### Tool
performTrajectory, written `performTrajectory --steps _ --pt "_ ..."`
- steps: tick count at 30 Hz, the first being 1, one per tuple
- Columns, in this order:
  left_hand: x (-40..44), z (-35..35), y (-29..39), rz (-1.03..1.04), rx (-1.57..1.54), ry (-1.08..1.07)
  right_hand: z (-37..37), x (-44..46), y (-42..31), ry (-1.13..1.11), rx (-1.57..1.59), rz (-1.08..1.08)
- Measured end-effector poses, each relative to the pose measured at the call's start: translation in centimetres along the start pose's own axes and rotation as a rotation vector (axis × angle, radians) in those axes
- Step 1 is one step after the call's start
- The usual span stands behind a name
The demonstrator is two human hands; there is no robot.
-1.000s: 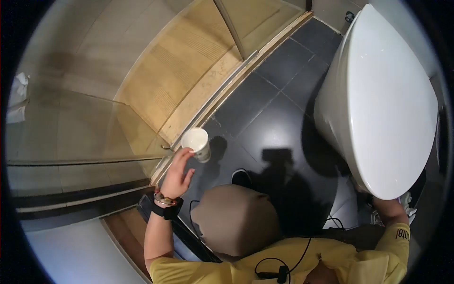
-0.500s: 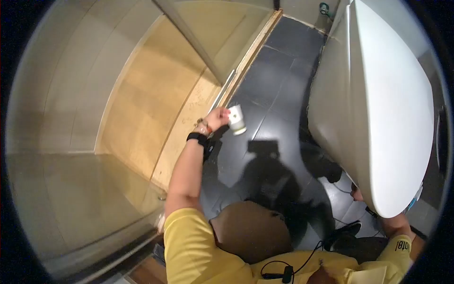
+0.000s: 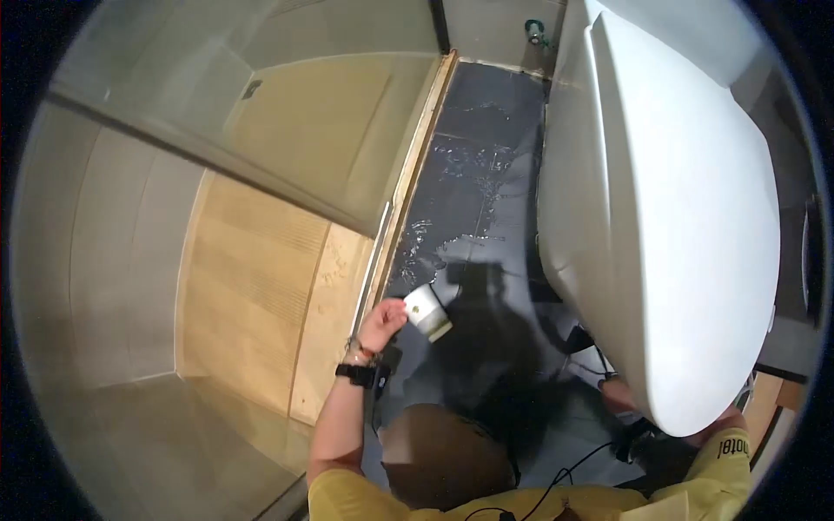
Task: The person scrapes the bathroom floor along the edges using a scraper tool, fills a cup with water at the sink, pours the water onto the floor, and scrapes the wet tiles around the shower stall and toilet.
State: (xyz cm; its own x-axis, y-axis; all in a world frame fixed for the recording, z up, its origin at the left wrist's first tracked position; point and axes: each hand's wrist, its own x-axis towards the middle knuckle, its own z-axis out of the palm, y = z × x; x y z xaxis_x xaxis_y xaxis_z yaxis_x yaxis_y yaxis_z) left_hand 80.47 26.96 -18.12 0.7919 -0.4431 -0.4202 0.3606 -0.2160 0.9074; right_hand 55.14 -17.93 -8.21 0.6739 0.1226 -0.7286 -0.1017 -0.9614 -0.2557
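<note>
My left hand (image 3: 385, 323) grips a white cup (image 3: 426, 312) with a small dark mark on its side, held tilted above the dark tiled floor (image 3: 486, 98). Water (image 3: 470, 161) lies splashed in shiny streaks and drops over the tiles beyond the cup. My right hand (image 3: 618, 395) is low on the right, beside and partly behind a large white fixture (image 3: 695, 226) that looks like a toilet with its lid down. That hand's fingers are mostly hidden, and I cannot make out anything in them.
Along the left runs a shower area with a tan floor (image 3: 252, 252), a raised sill (image 3: 417, 178) and a glass panel (image 3: 321, 113). A green-and-metal wall fitting (image 3: 535, 33) is at the far end. A black cable (image 3: 569, 469) hangs near my lap.
Water now lies scattered across the floor tiles. My left hand and the cup appear lower in the view, with the cup more tilted. The view itself has shifted toward the far wall.
</note>
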Motion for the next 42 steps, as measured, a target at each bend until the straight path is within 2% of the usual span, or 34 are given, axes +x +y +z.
performTrajectory --steps 2,4,5,6,9,10,11,12,13,15,16,17,20,21,22,23,25,31,32,34,36,37,39,40,41,42 --pt "-2.1 0.6 0.4 -0.121 0.008 0.038 -0.1 0.4 -1.8 -0.011 0.003 -0.022" --pt "-3.3 1.0 0.5 0.088 0.191 -0.023 0.0 0.9 -3.6 -0.012 0.009 -0.045" --pt "-4.0 1.3 1.0 0.107 0.264 -0.035 0.0 1.1 -4.4 -0.01 0.011 -0.059" --pt "-4.3 1.7 1.1 0.263 0.33 -0.087 0.1 1.2 -5.1 -0.013 0.003 -0.075" --pt "-4.3 3.6 2.0 0.3 0.412 -0.213 0.1 2.0 -5.9 -0.06 -0.033 -0.201" --pt "-3.9 4.3 1.5 0.351 0.453 -0.35 -0.1 1.9 -6.1 -0.055 -0.031 -0.19" --pt "-3.6 4.9 0.9 0.397 0.489 -0.49 -0.7 1.7 -6.8 0.06 -0.046 -0.211" --pt "-3.1 5.8 0.6 0.398 0.495 -0.506 -0.7 1.4 -7.4 0.181 -0.054 -0.232" --pt "-2.3 6.9 0.3 0.442 0.506 -0.624 -1.4 1.0 -7.9 0.182 -0.033 -0.217" --pt "-0.5 9.2 1.0 0.477 0.504 -0.798 -4.2 -0.7 -8.2 -0.18 -0.001 0.02" --pt "0.5 11.0 2.1 0.519 0.611 -0.918 -4.2 -2.0 -7.6 -0.185 0.041 0.056" --pt "1.3 12.9 3.1 0.574 0.709 -1.04 -4.3 -3.8 -6.5 -0.07 0.02 -0.036" --pt "3.4 18.9 4.3 0.709 0.719 -1.21 -3.5 -9.2 -3.3 0.323 -0.086 -0.276" --pt "4.0 21.2 5.8 0.717 0.736 -1.292 -4.1 -10.0 -3.7 0.476 -0.063 -0.297" --pt "4.2 23.4 7.4 0.741 0.786 -1.34 -3.6 -10.9 -3.7 0.493 -0.046 -0.237" --pt "4.3 25.7 8.3 0.792 0.807 -1.366 -3.0 -12.0 -3.6 0.11 -0.047 -0.093" --pt "4.4 31.2 8.4 0.943 0.807 -1.345 -2.8 -13.7 -3.8 -0.161 0.109 0.035" --pt "0.9 47.7 4.4 1.296 0.611 -1.068 -1.5 -18.2 -2.3 -0.109 0.218 0.086" --pt "0.6 50.6 3.6 1.27 0.61 -1.103 -0.3 -18.7 -1.9 -0.097 0.219 0.098" --pt "-1.5 57.7 7.2 1.156 0.724 -1.155 1.6 -20.2 0.0 0.009 0.276 0.083" --pt "-2.7 63.8 7.7 1.146 0.639 -1.108 2.5 -20.6 1.3 -0.004 0.335 0.118" --pt "-3.4 65.6 9.0 1.119 0.594 -1.083 -0.4 -20.5 1.5 -0.015 0.398 0.141" --pt "-2.6 70.6 8.1 1.151 0.55 -1.026 4.3 -19.8 2.6 -0.02 0.394 0.177" --pt "-2.3 73.0 7.6 1.165 0.542 -1.002 2.2 -20.1 2.4 -0.026 0.394 0.187" --pt "-1.7 75.1 7.4 1.139 0.576 -1.028 5.8 -19.8 2.1 -0.071 0.38 0.257" --pt "-0.9 77.0 6.9 1.111 0.615 -1.051 5.0 -19.7 2.3 -0.115 0.364 0.323"
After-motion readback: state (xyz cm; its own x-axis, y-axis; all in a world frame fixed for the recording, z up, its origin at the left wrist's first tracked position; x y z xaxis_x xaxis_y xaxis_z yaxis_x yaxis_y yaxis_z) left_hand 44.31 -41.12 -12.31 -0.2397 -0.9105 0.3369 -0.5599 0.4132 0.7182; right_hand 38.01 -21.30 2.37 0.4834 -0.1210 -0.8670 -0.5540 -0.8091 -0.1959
